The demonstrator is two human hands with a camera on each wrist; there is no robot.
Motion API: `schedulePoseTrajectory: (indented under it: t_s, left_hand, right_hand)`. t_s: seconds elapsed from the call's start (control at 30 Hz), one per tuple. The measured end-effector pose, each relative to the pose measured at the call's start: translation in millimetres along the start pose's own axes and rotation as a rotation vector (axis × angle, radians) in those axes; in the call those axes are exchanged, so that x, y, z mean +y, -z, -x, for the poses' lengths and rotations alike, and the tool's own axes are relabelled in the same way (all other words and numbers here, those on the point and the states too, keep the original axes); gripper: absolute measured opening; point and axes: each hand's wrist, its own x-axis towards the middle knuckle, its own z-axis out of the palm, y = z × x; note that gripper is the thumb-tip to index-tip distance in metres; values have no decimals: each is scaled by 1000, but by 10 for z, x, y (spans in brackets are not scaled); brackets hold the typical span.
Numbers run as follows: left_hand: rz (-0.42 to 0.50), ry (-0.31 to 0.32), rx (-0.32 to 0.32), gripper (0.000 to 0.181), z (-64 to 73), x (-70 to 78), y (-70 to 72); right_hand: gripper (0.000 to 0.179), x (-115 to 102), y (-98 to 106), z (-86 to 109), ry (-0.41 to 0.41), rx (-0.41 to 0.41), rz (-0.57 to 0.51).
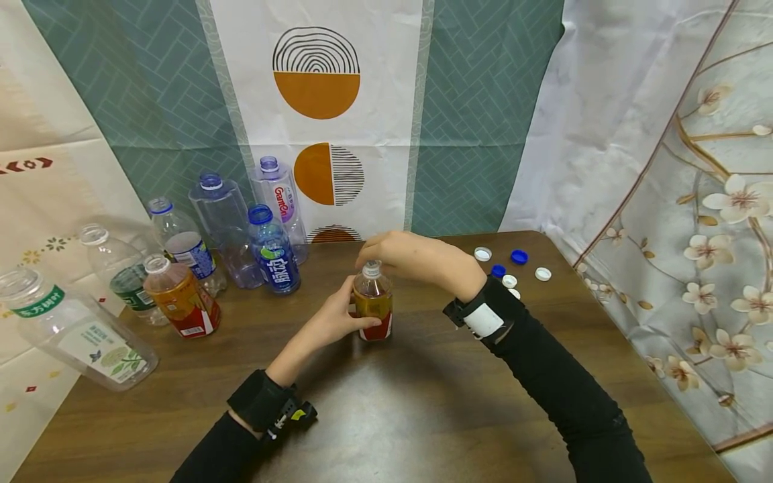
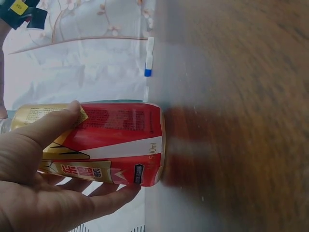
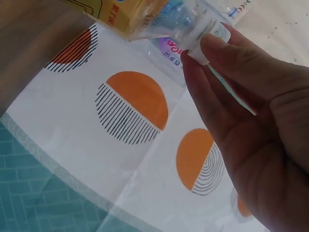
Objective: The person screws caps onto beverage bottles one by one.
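A plastic bottle point(image 1: 376, 305) with a gold and red label stands upright on the wooden table, near its back edge. My left hand point(image 1: 329, 323) grips it round the label from the left; in the left wrist view the thumb lies over the gold part and the fingers curl beneath. At the mouth is a white cap point(image 3: 217, 41), which my right hand point(image 1: 417, 260) pinches between thumb and fingertips. The right wrist view shows the cap on or right at the neck; whether it is threaded on I cannot tell.
Several uncapped bottles stand at the left, among them a blue one point(image 1: 274, 251), an orange-labelled one point(image 1: 183, 298) and a large clear one point(image 1: 84, 335). Loose white caps point(image 1: 543, 274) and blue caps point(image 1: 519, 257) lie at the back right. A patterned curtain point(image 1: 477, 121) hangs behind the table.
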Motion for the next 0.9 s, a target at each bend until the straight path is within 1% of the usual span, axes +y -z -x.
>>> schedulePoseTrajectory:
  t_s: [0.1, 0.27, 0.43, 0.67, 0.8, 0.9]
  left_hand:
    - [-2, 0, 2, 81, 17, 2, 5]
    - [-3, 3, 2, 80, 29, 8, 10]
    - [2, 18, 2, 80, 22, 14, 9]
    - [14, 14, 2, 81, 30, 21, 9]
    - [13, 17, 4, 81, 37, 22, 6]
    - [11, 5, 0, 82, 42, 18, 5]
  right_hand:
    - [33, -8, -31, -14, -17, 14, -6]
    - [32, -53, -51, -35, -85, 6, -14]
    - [30, -98, -60, -43, -138, 18, 14]
    - [28, -123, -82, -33, -127, 47, 71]
    - [31, -127, -90, -21, -113, 55, 79]
    - [33, -127, -94, -5, -118, 44, 73]
